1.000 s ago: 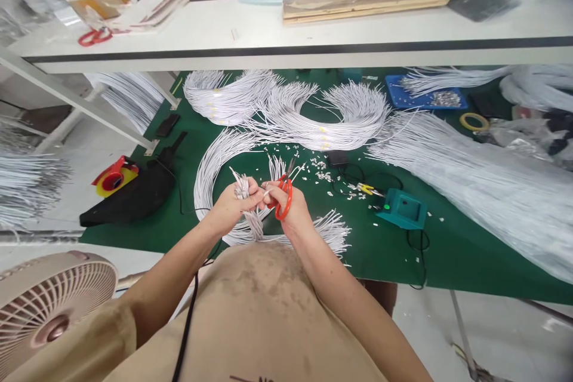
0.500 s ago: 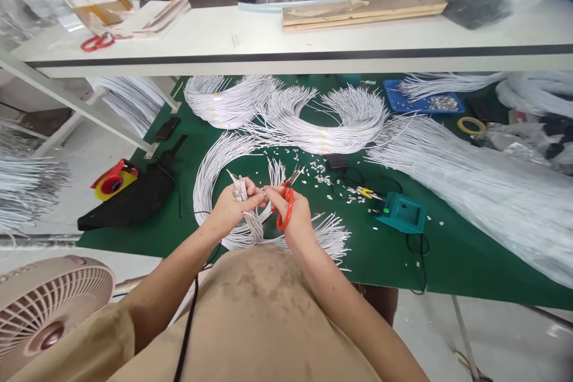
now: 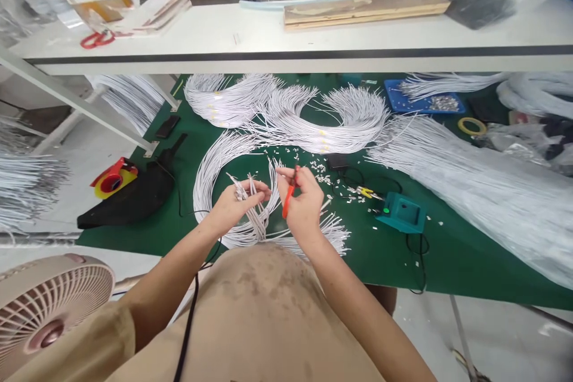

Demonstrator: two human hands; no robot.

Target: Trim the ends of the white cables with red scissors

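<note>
My left hand [image 3: 239,203] is closed around a small bunch of white wires [image 3: 256,221], whose ends stick up past the thumb and fingers. Red-handled scissors [image 3: 290,194] are held in my right hand [image 3: 305,200], a short way to the right of the left hand; the blades are mostly hidden by the fingers. Below both hands a large coil of white wire [image 3: 206,182] lies on the green tabletop [image 3: 358,268]. Cut wire ends [image 3: 333,233] fan out under my right wrist. Small white bits [image 3: 320,173] are scattered just beyond my right hand.
Bundled wires [image 3: 322,137] lie farther back, with a plastic-wrapped wire bundle [image 3: 474,185] to the right. A teal device [image 3: 404,212] and yellow-handled pliers [image 3: 366,192] sit right of my hands. A red tape dispenser [image 3: 114,178] is at left. A white shelf [image 3: 224,30] spans the back.
My right hand has moved up and right, apart from the left hand, and the scissors have turned in it. My left hand stays nearly in place with the wires.
</note>
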